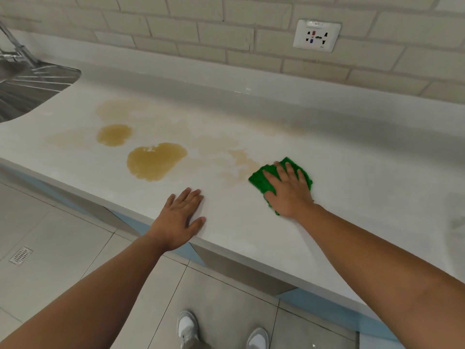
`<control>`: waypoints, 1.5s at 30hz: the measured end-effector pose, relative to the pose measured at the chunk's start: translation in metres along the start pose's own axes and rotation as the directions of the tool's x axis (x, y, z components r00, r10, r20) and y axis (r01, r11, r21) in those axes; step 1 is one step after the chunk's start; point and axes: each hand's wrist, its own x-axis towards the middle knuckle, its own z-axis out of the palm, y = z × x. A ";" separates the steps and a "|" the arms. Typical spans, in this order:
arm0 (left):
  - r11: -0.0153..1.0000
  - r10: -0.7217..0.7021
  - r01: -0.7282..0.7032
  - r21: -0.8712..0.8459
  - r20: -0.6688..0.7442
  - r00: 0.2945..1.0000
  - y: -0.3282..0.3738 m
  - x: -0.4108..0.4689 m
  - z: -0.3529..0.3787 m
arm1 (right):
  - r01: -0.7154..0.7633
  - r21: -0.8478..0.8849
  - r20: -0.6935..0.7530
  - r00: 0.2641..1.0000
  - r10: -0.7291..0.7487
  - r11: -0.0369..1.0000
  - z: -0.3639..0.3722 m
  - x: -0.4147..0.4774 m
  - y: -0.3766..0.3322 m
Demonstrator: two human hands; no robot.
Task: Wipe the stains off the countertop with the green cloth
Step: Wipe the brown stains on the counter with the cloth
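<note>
The right hand [286, 191] lies flat, fingers straight, pressing the green cloth [260, 182] near the counter's [327, 157] front edge. The left hand [180, 217] rests flat at that edge, holding nothing. It is best to push hard to the left, through the big stain [156, 161], then the small stain [114, 134]. Nothing seems to block the way. The sink [30, 81] is at the left end.

We find no writing that we can read. The white wall socket [316, 35] on the tiled wall carries a tiny dark mark near its lower right corner and a faint strip along its top edge, but both are too small and blurred for us to make out any letters or numbers.
</note>
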 end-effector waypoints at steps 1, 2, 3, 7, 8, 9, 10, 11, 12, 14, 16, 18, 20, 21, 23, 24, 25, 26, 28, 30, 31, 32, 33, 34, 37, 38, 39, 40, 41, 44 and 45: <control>1.000 0.000 0.001 0.000 -0.023 1.000 0.001 -0.001 0.002 | 0.080 -0.003 0.005 0.997 -0.080 0.997 0.002 -0.009 -0.005; 1.000 -0.001 0.001 0.005 -0.044 0.999 0.001 -0.002 0.004 | 0.157 -0.007 0.009 0.988 -0.157 0.988 0.005 -0.018 -0.006; 1.000 -0.002 0.003 0.018 -0.057 0.998 0.001 -0.003 0.005 | 0.221 -0.012 0.007 0.975 -0.221 0.975 0.008 -0.029 -0.004; 0.995 0.005 0.004 0.098 -0.089 0.996 0.003 -0.006 0.010 | 0.259 -0.029 -0.041 0.965 -0.260 0.965 0.013 -0.054 0.034; 0.992 0.006 0.006 0.129 -0.093 0.996 0.004 -0.007 0.012 | 0.213 -0.047 -0.052 0.975 -0.215 0.976 0.011 -0.053 0.046; 0.988 0.004 0.011 0.157 -0.092 0.996 0.005 -0.008 0.013 | 0.147 -0.061 -0.059 0.987 -0.151 0.987 0.009 -0.049 0.056; 0.984 -0.001 0.017 0.175 -0.090 0.996 0.006 -0.008 0.014 | 0.074 -0.067 -0.065 0.995 -0.078 0.995 0.007 -0.043 0.064; 0.983 -0.007 0.023 0.184 -0.088 0.996 0.007 -0.009 0.014 | 0.003 -0.068 -0.066 0.998 -0.007 0.998 0.005 -0.033 0.068; 0.982 -0.010 0.026 0.190 -0.084 0.996 0.008 -0.009 0.014 | -0.062 -0.066 -0.060 0.997 0.058 0.996 0.002 -0.023 0.069; 0.980 -0.013 0.028 0.199 -0.077 0.997 0.009 -0.009 0.014 | -0.163 -0.049 -0.014 0.987 0.163 0.985 -0.001 0.001 0.060; 0.980 -0.016 0.033 0.194 -0.085 0.996 0.009 -0.008 0.014 | -0.218 -0.034 0.023 0.976 0.219 0.975 -0.003 0.019 0.041; 0.980 -0.026 0.044 0.196 -0.091 0.996 0.009 -0.009 0.014 | -0.180 -0.051 0.018 0.983 0.182 0.982 -0.003 0.029 0.020; 0.979 -0.028 0.046 0.198 -0.094 0.995 0.010 -0.009 0.015 | -0.071 -0.066 0.024 0.997 0.073 0.995 -0.002 0.028 -0.002; 0.979 -0.028 0.047 0.199 -0.098 0.995 0.010 -0.009 0.015 | 0.000 -0.068 0.033 0.999 0.002 0.998 0.000 0.024 -0.012; 0.979 -0.028 0.047 0.201 -0.099 0.995 0.011 -0.009 0.014 | 0.159 -0.067 0.044 0.987 -0.156 0.985 0.004 0.008 -0.023; 0.978 -0.029 0.049 0.203 -0.099 0.995 0.011 -0.009 0.014 | 0.235 -0.064 0.034 0.972 -0.233 0.970 0.007 -0.002 -0.023; 0.977 -0.029 0.049 0.206 -0.099 0.995 0.011 -0.010 0.014 | 0.296 -0.063 0.017 0.955 -0.296 0.953 0.010 -0.012 -0.018; 0.978 -0.031 0.050 0.205 -0.097 0.995 0.012 -0.009 0.014 | 0.338 -0.064 0.001 0.941 -0.338 0.939 0.012 -0.020 -0.008; 0.978 -0.028 0.046 0.205 -0.089 0.996 0.012 -0.010 0.012 | 0.352 -0.070 -0.021 0.935 -0.354 0.934 0.012 -0.027 0.017; 0.977 -0.024 0.041 0.207 -0.085 0.996 0.012 -0.010 0.012 | 0.276 -0.079 -0.040 0.959 -0.280 0.958 0.007 -0.021 0.038; 0.977 -0.025 0.042 0.209 -0.083 0.996 0.012 -0.010 0.012 | 0.217 -0.079 -0.046 0.974 -0.221 0.973 0.004 -0.014 0.043; 0.977 -0.027 0.043 0.210 -0.081 0.996 0.012 -0.010 0.011 | 0.157 -0.076 -0.051 0.986 -0.161 0.985 0.002 -0.006 0.045; 0.980 -0.026 0.041 0.196 -0.079 0.997 0.012 -0.009 0.011 | 0.103 -0.075 -0.049 0.993 -0.107 0.992 0.001 0.003 0.043; 0.987 -0.025 0.037 0.155 -0.076 0.997 0.013 -0.008 0.009 | 0.052 -0.070 -0.039 0.998 -0.055 0.996 0.000 0.011 0.037; 0.996 -0.056 0.046 -0.082 -0.124 0.991 0.015 -0.007 0.001 | -0.040 -0.043 -0.004 0.999 0.040 0.998 0.000 0.027 0.011; 0.991 -0.069 0.048 -0.121 -0.168 0.983 0.016 -0.008 -0.002 | -0.029 -0.039 -0.001 1.000 0.029 0.999 0.000 0.027 0.000; 0.991 -0.078 0.050 -0.128 -0.225 0.971 0.019 -0.009 -0.005 | 0.000 -0.035 -0.001 1.000 0.000 0.999 0.001 0.025 -0.012; 0.991 -0.086 0.053 -0.123 -0.284 0.955 0.022 -0.009 -0.008 | 0.036 -0.029 0.001 0.999 -0.036 0.999 0.003 0.020 -0.025; 0.991 -0.093 0.055 -0.124 -0.332 0.939 0.026 -0.008 -0.010 | 0.073 -0.020 0.006 0.997 -0.072 0.997 0.006 0.014 -0.037; 0.989 -0.064 0.004 -0.145 -0.406 0.912 0.050 0.002 -0.014 | 0.155 0.075 0.027 0.987 -0.157 0.985 0.012 -0.004 -0.062; 0.988 -0.030 -0.037 -0.150 -0.422 0.906 0.061 0.008 -0.014 | 0.181 0.164 0.025 0.982 -0.188 0.970 0.010 -0.009 -0.061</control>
